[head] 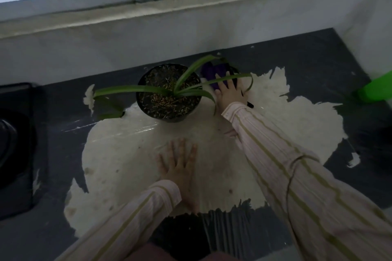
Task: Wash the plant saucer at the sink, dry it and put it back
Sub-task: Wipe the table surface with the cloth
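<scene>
Head view looks down on a dark floor point(307, 65) with a large pale patch, where the potted plant point(131, 90) stands in its black pot point(169, 119) straight on the floor, not on a saucer. That fits a saucer taken out from under the pot. The saucer point(249, 104) appears to be the dark, low thing just right of the pot, mostly hidden; only dark edges show, so its shape is a guess. A purple cloth-like thing point(209, 71) lies on or against its far side. The right hand point(230, 93) reaches past the leaves and lies flat on top of this, fingers spread and nearly straight, touching the purple thing and the dark rim without curling round either, most likely pressing to wipe or steady the saucer. The left hand point(180, 165) is planted palm down on the pale patch nearer the person, fingers splayed and holding nothing, seemingly as a prop for the lean forward. A green object point(375, 89) sits far right.
</scene>
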